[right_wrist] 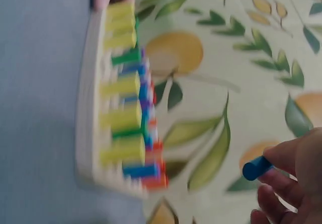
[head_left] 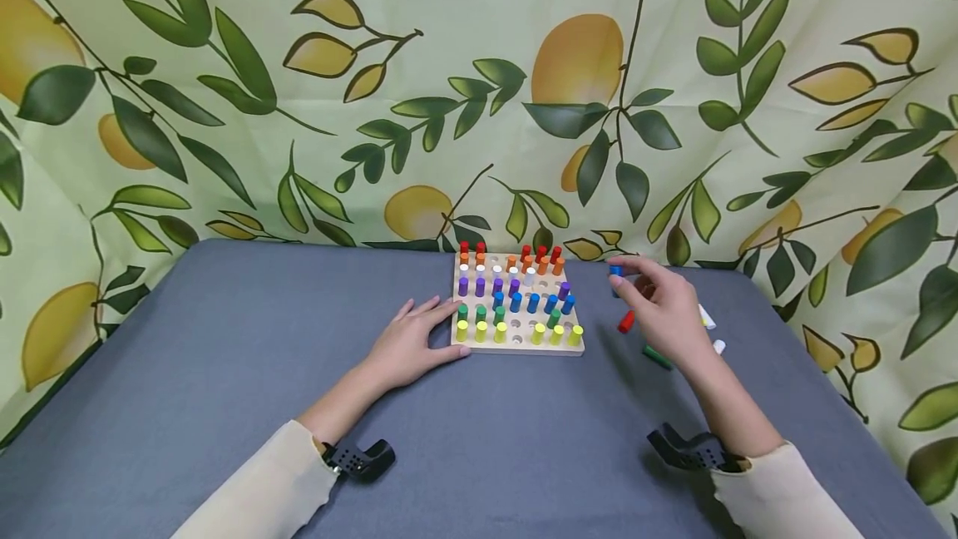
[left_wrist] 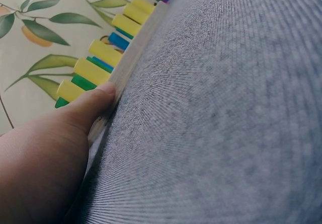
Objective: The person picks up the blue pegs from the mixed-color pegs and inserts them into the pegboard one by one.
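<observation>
A wooden pegboard (head_left: 479, 348) lies on the grey table, with rows of red, orange, white, purple, blue, green and yellow pegs standing in it. Several holes hold no peg. My left hand (head_left: 407, 343) rests at the board's left side, fingers extended. In the left wrist view its thumb (left_wrist: 103, 97) touches the board's front edge near the yellow pegs. To the right of the board, my right hand (head_left: 674, 310) pinches a blue peg (right_wrist: 255, 168) between thumb and fingertips, raised off the table; the other fingers curl below.
Loose pegs lie under and beside the right hand: a red peg (head_left: 626, 322), a green peg (head_left: 657, 357) and a white peg (head_left: 719, 347). Another white piece (head_left: 707, 317) shows behind the hand. A fruit-patterned cloth (head_left: 419, 106) hangs along the table's back edge.
</observation>
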### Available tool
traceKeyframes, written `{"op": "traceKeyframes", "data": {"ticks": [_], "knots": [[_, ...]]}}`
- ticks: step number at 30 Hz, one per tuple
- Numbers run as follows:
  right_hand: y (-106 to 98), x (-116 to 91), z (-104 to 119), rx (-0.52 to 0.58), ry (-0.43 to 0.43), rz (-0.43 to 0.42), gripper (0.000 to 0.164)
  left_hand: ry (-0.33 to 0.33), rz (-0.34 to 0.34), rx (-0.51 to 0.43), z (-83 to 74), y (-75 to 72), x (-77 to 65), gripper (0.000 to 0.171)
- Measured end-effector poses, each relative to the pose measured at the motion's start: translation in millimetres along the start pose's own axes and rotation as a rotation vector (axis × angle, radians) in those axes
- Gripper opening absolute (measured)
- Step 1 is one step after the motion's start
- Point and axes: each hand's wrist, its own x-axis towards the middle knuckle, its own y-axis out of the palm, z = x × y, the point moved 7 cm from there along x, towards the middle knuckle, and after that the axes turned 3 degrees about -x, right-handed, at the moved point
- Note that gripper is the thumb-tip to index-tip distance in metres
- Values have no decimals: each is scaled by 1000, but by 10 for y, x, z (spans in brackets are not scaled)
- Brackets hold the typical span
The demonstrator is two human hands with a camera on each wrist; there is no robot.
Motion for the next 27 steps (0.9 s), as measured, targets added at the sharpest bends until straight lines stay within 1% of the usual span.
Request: {"op": "traceKeyframes", "data": {"ticks": [3,6,10,14,17,20,27], "knots": [[162,111,209,47,-25,17,28,0,1,0,-7,1,6,76],[280,209,433,85,-50,31,27,-3,-1,-2,-8,4,12,75],[391,330,704,124,-53,38,25,-5,0,-5,-2,22,8,75],[481,421,898,198,-60,53,24,0,8,-12,2,51,3,75],[563,460,989,253,-79,76,23,4,4,-14,6,59,0,75],[659,482,1032,278,-101,105,24,10,1,-15,4,53,-1,75],[851,511,1045,260,-154,162,23,18,-12,-14,7,4,-6,75]]}}
